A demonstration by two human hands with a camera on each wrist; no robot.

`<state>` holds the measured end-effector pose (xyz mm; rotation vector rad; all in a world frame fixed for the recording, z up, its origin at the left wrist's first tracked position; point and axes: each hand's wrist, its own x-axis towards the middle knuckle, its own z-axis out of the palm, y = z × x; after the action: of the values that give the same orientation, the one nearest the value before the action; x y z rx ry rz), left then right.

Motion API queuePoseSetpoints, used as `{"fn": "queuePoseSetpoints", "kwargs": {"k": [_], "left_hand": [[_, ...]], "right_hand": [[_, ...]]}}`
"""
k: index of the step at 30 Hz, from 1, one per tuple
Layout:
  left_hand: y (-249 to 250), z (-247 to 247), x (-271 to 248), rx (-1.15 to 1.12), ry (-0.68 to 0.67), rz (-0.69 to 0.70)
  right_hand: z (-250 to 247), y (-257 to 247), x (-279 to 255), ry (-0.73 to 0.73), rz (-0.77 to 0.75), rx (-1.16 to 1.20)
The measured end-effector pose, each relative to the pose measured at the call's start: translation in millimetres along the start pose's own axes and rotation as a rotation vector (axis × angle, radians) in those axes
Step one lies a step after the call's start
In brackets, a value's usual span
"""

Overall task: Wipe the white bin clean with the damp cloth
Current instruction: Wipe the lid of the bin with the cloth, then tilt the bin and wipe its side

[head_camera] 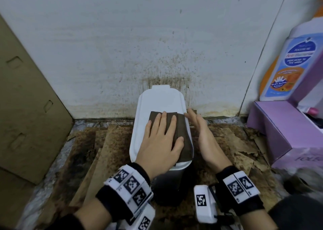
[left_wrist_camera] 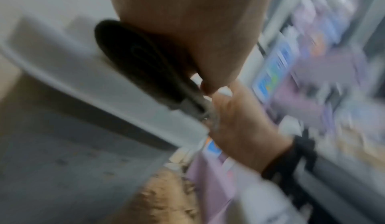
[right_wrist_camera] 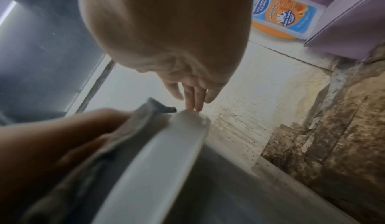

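Note:
The white bin (head_camera: 157,100) stands against the stained wall, its white lid shut over a dark grey body (right_wrist_camera: 239,186). A folded dark brown cloth (head_camera: 183,131) lies on the lid and hangs over its right edge. My left hand (head_camera: 162,133) presses flat on the cloth with straight fingers. My right hand (head_camera: 201,130) stands on edge at the bin's right side, fingers straight, and its fingertips (right_wrist_camera: 193,107) touch the lid's rim. The left wrist view is blurred; it shows the cloth (left_wrist_camera: 133,59) under my palm on the lid (left_wrist_camera: 83,73).
A brown cardboard panel (head_camera: 26,98) leans at the left. Purple boxes (head_camera: 279,130) and a blue-and-orange wash bottle (head_camera: 286,63) stand at the right. Torn, stained cardboard (head_camera: 104,142) covers the floor around the bin.

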<state>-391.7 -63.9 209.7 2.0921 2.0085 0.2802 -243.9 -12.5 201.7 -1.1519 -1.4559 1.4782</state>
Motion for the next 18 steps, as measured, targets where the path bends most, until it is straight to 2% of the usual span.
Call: {"fn": "queuePoseSetpoints", "kwargs": {"k": [2,4,7,9,11,13,16,18], "left_hand": [[2.8,-9.2,4.7,-0.193,-0.055,-0.021],[-3.7,-20.4,5.4,-0.421,-0.049,-0.026],[-28.5,-26.4,-2.3,-0.610,0.113,-0.031],[-50.3,-22.7,-7.0,-0.562,0.256,-0.021],[-68.2,-15.9,-11.2,-0.484,0.315,-0.029],[-78.0,-9.6,-16.2,-0.431,0.289,-0.014],[-80.9,0.1,-21.5,-0.391,0.221,0.045],[-83.4,3.5,-22.2,-0.354,0.217,0.080]], "right_hand": [[0.8,-3.7,-2.4,0.053,-0.077,-0.123],[6.0,-5.8,-6.6,0.117,-0.186,-0.290],[23.4,-8.1,-13.4,0.182,-0.333,-0.494],[38.8,-10.5,-15.4,0.171,-0.421,-0.587],[54.6,-13.1,-18.7,0.106,-0.451,-0.677],[69.1,-8.7,-21.3,0.063,-0.446,-0.807],[81.9,4.2,-23.7,0.125,-0.449,-1.084],[83.5,11.6,-22.4,0.167,-0.442,-1.141]]}}
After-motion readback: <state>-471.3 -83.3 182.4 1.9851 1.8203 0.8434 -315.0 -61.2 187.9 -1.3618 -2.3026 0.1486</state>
